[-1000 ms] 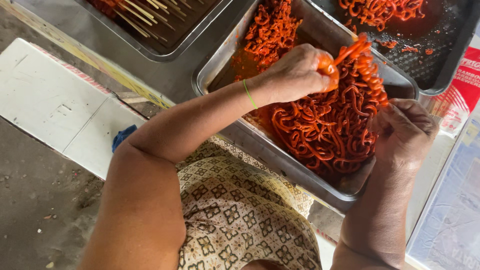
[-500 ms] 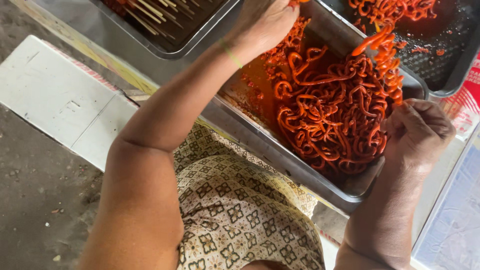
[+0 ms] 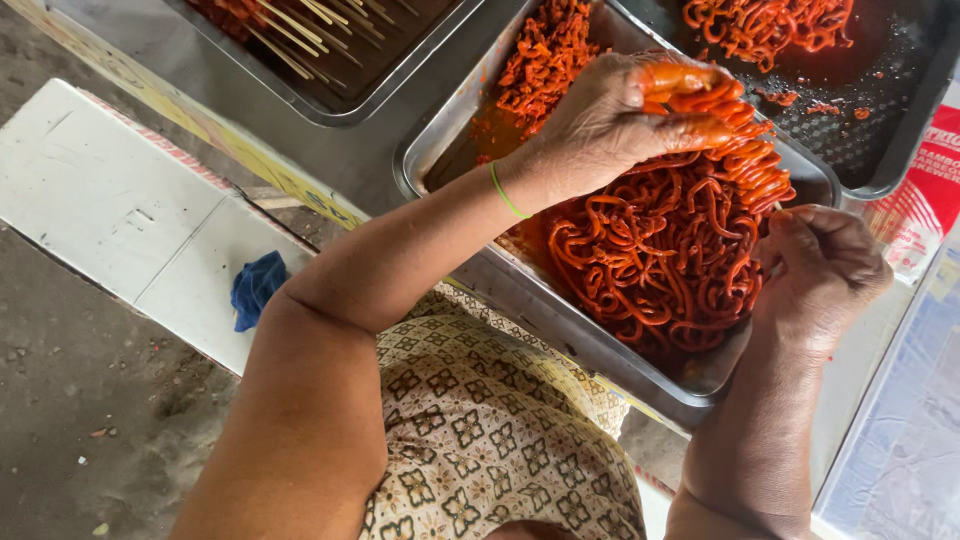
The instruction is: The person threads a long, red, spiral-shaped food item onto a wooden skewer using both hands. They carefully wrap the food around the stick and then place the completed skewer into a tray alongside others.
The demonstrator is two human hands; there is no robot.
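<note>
lap: patterned brown-and-cream cloth nearest the camera, both forearms reaching out over it toward the trays.

right hand: curled up at the near right corner of the metal tray, fingers pressed together like they're pinching a thin stick. Only a sliver of it shows, so I can't swear to it.

left hand: a bit farther out, over the middle of the tray, fingers closed around the top of a red spiral piece. Thin green band on that wrist.

where the spiral sits: partly under the left fingers, with the coils trailing down and right toward the right hand, so it's basically strung between the two.

how it'd handle: looks soft, bendy, light and pretty slick with that red sauce. I'd guess it tears if you yank it. Best bet is gripping the stick end, plus a gentle cupped hold on the coils.

pile: heap of sauced coils directly under both hands, touching the near tray wall.

farther out: a dark tray far right with more red pieces, and a tray of bare skewers far left.

off to the left: blue rag on a white slab.
</note>
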